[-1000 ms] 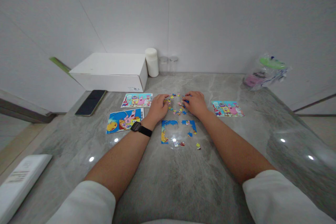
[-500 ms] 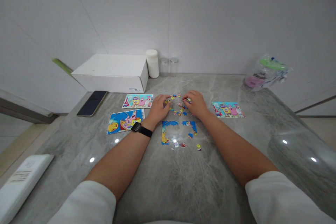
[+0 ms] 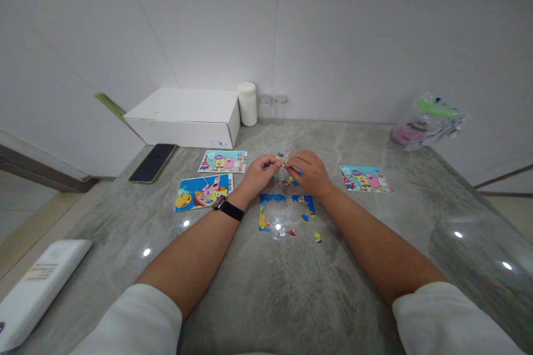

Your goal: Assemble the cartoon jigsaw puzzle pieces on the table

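My left hand point(image 3: 261, 173) and my right hand point(image 3: 307, 170) meet fingertip to fingertip above a pile of loose jigsaw pieces point(image 3: 287, 181). Both are pinched closed around a small puzzle piece point(image 3: 283, 165), mostly covered by the fingers. Closer to me lies a partly joined puzzle border: a left section point(image 3: 264, 217) in blue and yellow, and a blue right corner section point(image 3: 308, 201). A blue piece point(image 3: 305, 218) rests just below that corner. Red and pale pieces point(image 3: 292, 232) lie along the bottom, with a yellow piece point(image 3: 317, 237) off to the right.
Cartoon picture cards point(image 3: 224, 161) point(image 3: 204, 192) lie left of my hands, another card point(image 3: 366, 178) right. A phone point(image 3: 153, 163), white box point(image 3: 179, 122), white bottle point(image 3: 247, 105), glass jars point(image 3: 272, 110) and plastic bag point(image 3: 428, 122) stand farther out. A white device point(image 3: 45, 288) sits near left.
My hands have come together over the loose pieces, the right moving left and the left moving right, fingertips now meeting. The whole view has shifted slightly.
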`<state>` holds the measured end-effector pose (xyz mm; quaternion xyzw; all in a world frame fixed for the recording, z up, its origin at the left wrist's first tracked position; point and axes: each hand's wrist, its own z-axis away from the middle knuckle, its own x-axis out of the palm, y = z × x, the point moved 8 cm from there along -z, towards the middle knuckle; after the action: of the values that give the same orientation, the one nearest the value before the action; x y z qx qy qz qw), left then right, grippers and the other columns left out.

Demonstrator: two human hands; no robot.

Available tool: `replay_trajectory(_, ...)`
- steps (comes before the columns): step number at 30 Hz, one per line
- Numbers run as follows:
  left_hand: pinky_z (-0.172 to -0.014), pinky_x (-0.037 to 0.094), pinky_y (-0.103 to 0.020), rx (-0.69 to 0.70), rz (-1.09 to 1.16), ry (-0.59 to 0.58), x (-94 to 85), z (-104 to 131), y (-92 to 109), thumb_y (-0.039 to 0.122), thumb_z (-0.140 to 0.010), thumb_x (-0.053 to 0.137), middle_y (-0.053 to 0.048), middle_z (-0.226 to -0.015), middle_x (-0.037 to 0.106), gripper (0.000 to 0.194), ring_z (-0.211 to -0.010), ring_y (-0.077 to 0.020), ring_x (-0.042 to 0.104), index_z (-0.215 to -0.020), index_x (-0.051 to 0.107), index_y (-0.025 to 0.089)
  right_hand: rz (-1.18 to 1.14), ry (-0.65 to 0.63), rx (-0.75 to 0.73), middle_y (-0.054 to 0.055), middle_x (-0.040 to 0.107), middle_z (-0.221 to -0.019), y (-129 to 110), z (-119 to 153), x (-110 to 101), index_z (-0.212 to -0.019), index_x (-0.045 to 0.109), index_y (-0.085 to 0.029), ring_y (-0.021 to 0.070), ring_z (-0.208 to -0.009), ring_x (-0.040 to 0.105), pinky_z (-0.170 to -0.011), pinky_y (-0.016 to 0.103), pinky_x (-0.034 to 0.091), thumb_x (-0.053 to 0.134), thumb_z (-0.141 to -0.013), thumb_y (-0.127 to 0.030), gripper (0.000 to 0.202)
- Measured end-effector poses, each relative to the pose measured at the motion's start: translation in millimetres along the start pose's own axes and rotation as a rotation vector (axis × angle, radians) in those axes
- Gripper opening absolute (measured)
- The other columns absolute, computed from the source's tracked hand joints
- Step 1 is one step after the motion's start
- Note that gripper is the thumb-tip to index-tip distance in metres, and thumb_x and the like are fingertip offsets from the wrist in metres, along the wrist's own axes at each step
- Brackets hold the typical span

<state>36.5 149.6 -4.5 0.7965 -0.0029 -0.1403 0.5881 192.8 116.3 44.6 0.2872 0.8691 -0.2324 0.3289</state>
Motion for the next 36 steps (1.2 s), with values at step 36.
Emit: replay_trajectory(36, -0.099, 0.051, -0.034, 0.088, -0.222, 0.076, -9.6, 0.5, 8.2, 0.033, -0.099, 0.063, -0.004, -0.098, 0.071, 0.019, -0.100, -0.0201, 0.066, -0.086, 0.068, 0.020, -0.604, -0.108, 0.749, -0.001, 0.064, -0.069, 54.2, 15.0, 33.7, -0.075, 0.070, -0.021, 0.0156, -0.064, 0.053, -0.063, 0.029, 0.041, 0.068, -0.083, -0.053, 0.033)
